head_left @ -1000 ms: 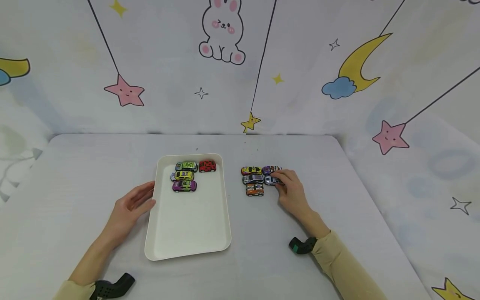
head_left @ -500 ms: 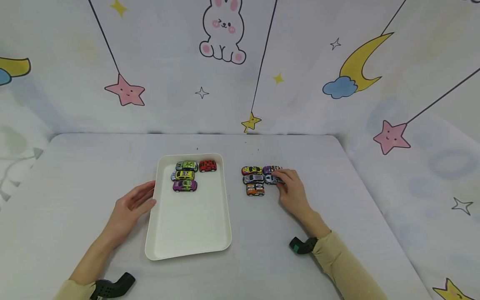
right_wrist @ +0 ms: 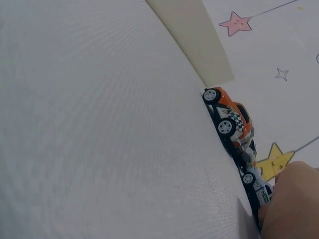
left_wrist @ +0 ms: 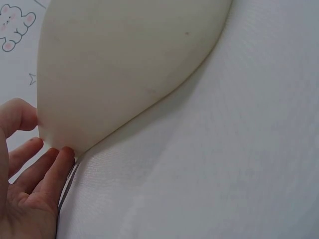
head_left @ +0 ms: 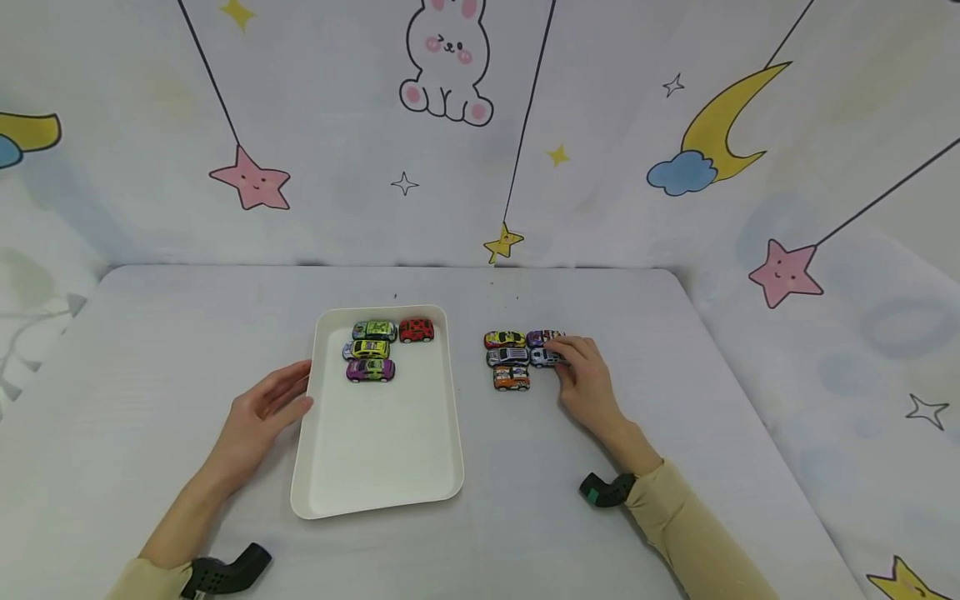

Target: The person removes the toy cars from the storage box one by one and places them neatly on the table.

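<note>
My left hand (head_left: pixel 258 421) rests its fingertips against the left wall of a white tray (head_left: pixel 375 450); in the left wrist view its fingers (left_wrist: pixel 57 174) touch the tray's outer side. In the tray's far part stand green (head_left: pixel 374 331), yellow (head_left: pixel 366 350), purple (head_left: pixel 371 371) and red (head_left: pixel 416 330) toy cars. To the right, on the table, my right hand (head_left: pixel 588 383) pinches a light-blue toy car (head_left: pixel 543 357), partly covered by the fingers. Against it cluster purple (head_left: pixel 542 337), yellow (head_left: pixel 505 339), grey (head_left: pixel 508 357) and orange (head_left: pixel 512 379) toy cars.
A white cloth (head_left: pixel 540 517) covers the table. Behind it rises a white backdrop printed with a rabbit (head_left: pixel 447 75), stars and a moon (head_left: pixel 716 125). Black camera mounts (head_left: pixel 228 571) are worn on both wrists.
Both hands, the tray and the cars keep their places. Only a very slight shift of the head view shows.
</note>
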Action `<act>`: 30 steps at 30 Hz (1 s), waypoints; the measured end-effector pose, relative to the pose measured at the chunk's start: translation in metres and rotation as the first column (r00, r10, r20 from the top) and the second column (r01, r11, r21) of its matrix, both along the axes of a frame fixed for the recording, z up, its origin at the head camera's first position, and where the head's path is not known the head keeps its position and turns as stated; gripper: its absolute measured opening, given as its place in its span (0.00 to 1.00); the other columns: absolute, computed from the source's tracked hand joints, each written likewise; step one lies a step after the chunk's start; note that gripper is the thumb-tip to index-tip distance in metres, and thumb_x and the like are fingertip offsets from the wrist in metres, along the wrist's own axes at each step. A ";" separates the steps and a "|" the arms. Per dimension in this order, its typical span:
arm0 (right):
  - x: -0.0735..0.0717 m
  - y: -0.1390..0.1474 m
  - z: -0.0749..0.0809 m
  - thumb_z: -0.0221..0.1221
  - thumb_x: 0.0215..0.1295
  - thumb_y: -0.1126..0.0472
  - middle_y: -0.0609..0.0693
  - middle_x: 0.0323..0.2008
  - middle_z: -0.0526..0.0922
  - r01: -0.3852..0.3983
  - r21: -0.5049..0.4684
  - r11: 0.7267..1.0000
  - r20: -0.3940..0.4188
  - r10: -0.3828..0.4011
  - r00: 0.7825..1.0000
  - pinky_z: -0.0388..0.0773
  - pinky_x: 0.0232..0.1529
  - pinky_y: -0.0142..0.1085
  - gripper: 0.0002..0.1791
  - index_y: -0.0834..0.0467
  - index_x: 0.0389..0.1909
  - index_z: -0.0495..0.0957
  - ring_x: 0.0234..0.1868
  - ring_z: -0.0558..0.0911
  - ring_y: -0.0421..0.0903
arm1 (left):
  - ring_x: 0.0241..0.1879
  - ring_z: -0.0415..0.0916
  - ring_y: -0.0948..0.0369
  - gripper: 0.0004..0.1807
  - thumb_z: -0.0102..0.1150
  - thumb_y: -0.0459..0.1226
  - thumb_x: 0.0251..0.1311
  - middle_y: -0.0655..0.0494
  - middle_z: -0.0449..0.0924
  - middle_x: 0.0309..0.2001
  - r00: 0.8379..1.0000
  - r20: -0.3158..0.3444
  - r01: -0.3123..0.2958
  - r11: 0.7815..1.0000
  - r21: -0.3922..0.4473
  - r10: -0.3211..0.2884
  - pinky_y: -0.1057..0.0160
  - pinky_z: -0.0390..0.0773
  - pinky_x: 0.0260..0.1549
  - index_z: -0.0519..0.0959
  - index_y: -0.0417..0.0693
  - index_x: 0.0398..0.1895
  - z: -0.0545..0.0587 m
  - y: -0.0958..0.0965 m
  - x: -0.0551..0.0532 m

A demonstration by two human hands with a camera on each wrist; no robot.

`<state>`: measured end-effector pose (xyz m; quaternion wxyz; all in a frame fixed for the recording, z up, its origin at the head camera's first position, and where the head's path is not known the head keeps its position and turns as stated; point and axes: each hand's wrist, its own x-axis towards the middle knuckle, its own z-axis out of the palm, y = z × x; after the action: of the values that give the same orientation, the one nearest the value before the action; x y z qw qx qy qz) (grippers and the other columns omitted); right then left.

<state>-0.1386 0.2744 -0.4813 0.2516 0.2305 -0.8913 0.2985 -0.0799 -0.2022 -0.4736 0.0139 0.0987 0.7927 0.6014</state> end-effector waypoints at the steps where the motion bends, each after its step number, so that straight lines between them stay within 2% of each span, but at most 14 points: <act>1: 0.000 0.000 -0.001 0.61 0.53 0.85 0.57 0.51 0.81 0.000 -0.001 1.000 0.003 0.000 1.000 0.75 0.54 0.41 0.24 0.64 0.50 0.82 0.54 0.77 0.53 | 0.62 0.69 0.80 0.29 0.56 0.37 0.72 0.34 0.66 0.70 1.000 0.001 0.001 1.000 0.001 -0.001 0.83 0.70 0.56 0.64 0.38 0.73 0.000 0.000 0.000; 13: 0.000 0.000 0.000 0.59 0.55 0.84 0.58 0.51 0.81 -0.018 -0.034 0.999 -0.014 0.017 1.000 0.75 0.55 0.44 0.23 0.65 0.51 0.81 0.53 0.76 0.55 | 0.62 0.69 0.79 0.29 0.56 0.37 0.72 0.34 0.66 0.70 1.000 -0.003 0.001 1.000 0.005 -0.001 0.83 0.70 0.56 0.64 0.37 0.72 0.000 0.000 0.000; 17: 0.002 -0.002 0.005 0.59 0.54 0.83 0.59 0.52 0.81 -0.002 -0.056 0.998 -0.043 0.000 0.999 0.74 0.55 0.41 0.23 0.66 0.51 0.81 0.53 0.76 0.56 | 0.61 0.69 0.79 0.29 0.57 0.36 0.72 0.35 0.67 0.70 1.000 0.000 0.002 1.000 0.014 -0.002 0.83 0.70 0.56 0.64 0.38 0.72 0.001 0.001 -0.001; 20: 0.007 -0.010 0.016 0.60 0.54 0.82 0.59 0.52 0.81 -0.011 -0.073 0.997 -0.047 0.008 0.999 0.73 0.56 0.38 0.24 0.65 0.53 0.81 0.54 0.76 0.56 | 0.61 0.69 0.80 0.29 0.57 0.36 0.71 0.35 0.67 0.70 1.000 0.003 0.002 1.000 0.019 -0.002 0.82 0.71 0.56 0.65 0.37 0.72 0.003 0.001 -0.002; 25: 0.014 -0.042 0.041 0.62 0.61 0.76 0.58 0.55 0.79 -0.147 -0.043 0.988 0.022 0.148 0.989 0.76 0.57 0.42 0.22 0.64 0.57 0.79 0.58 0.76 0.54 | 0.61 0.70 0.79 0.29 0.57 0.37 0.71 0.36 0.67 0.70 1.000 -0.001 -0.011 1.000 0.007 0.011 0.83 0.71 0.56 0.65 0.37 0.72 0.002 0.000 -0.001; 28: 0.017 -0.067 0.052 0.64 0.65 0.69 0.56 0.58 0.78 -0.245 0.013 0.969 0.091 0.243 0.966 0.79 0.54 0.44 0.21 0.63 0.59 0.77 0.59 0.76 0.52 | 0.61 0.70 0.79 0.29 0.57 0.37 0.72 0.37 0.67 0.70 1.000 0.002 -0.009 1.000 0.009 0.009 0.83 0.71 0.56 0.65 0.38 0.72 0.000 -0.001 -0.001; 30: 0.019 -0.084 0.057 0.64 0.67 0.65 0.54 0.59 0.77 -0.293 0.051 0.955 0.148 0.283 0.948 0.79 0.57 0.44 0.22 0.61 0.61 0.76 0.61 0.75 0.50 | 0.61 0.69 0.79 0.29 0.57 0.36 0.72 0.37 0.67 0.70 1.000 0.004 -0.004 1.000 0.014 0.004 0.82 0.71 0.56 0.64 0.39 0.72 -0.001 -0.001 -0.001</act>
<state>-0.1196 0.1900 -0.4246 0.1340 0.3455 -0.8738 0.3150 -0.0814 -0.2033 -0.4745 0.0136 0.0962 0.7886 0.6071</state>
